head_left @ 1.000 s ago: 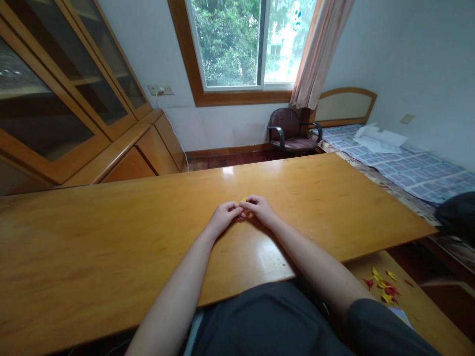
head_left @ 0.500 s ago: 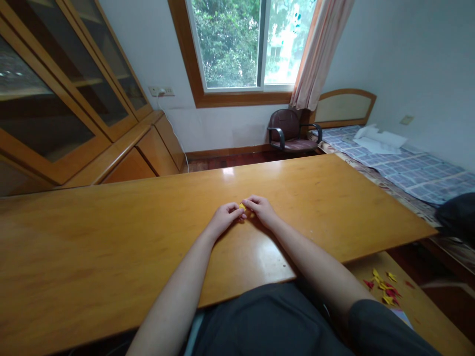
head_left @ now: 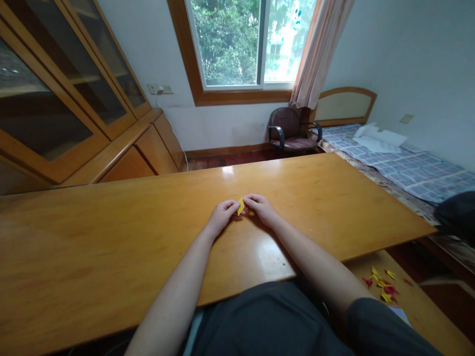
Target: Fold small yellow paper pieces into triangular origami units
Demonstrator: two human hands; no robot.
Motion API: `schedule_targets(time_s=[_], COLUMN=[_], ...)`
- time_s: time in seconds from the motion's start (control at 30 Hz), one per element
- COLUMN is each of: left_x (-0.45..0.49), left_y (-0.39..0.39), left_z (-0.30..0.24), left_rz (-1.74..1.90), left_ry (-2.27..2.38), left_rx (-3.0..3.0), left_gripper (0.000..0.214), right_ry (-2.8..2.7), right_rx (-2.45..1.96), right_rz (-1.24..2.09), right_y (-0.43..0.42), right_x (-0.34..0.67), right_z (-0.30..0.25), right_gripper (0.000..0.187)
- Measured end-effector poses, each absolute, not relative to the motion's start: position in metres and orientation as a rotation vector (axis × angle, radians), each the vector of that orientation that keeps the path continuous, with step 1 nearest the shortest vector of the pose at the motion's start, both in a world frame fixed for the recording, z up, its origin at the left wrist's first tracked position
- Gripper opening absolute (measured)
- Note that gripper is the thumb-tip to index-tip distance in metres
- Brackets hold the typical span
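With left hand [head_left: 221, 213] and right hand [head_left: 261, 207] both pinching the yellow paper piece [head_left: 241, 206], tilted up over the middle of the table [head_left: 111, 237] — probably best to press the fold evenly, fingertips close, without crumpling.

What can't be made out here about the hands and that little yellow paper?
Head view only:
yellow paper: too small, its folds partly covered by left hand and right hand pinching it.
red and yellow scraps, lower right: too small to tell shapes.
dark object: cut off by right edge.
cabinet: glass reflections hide contents.
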State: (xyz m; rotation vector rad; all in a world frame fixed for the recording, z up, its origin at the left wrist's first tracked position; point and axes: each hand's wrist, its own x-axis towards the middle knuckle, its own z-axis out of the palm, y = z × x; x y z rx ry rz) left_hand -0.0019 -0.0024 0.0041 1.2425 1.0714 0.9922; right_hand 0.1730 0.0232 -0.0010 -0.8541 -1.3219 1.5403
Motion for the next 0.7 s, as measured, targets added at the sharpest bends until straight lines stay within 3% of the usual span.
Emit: schedule_targets(time_s=[0.7], left_x=[-0.0011], left_y=[-0.0044], left_z=[0.0072], left_rz=[0.981], left_ry=[1.091], left_rx=[1.347], left_gripper=[0.036], right_ry=[-1.356], right_rx=[-0.924], right_rz=[1.481], right_y=[0.0225], right_x=[0.1722], right_z=[-0.0032], right_gripper=[0.028])
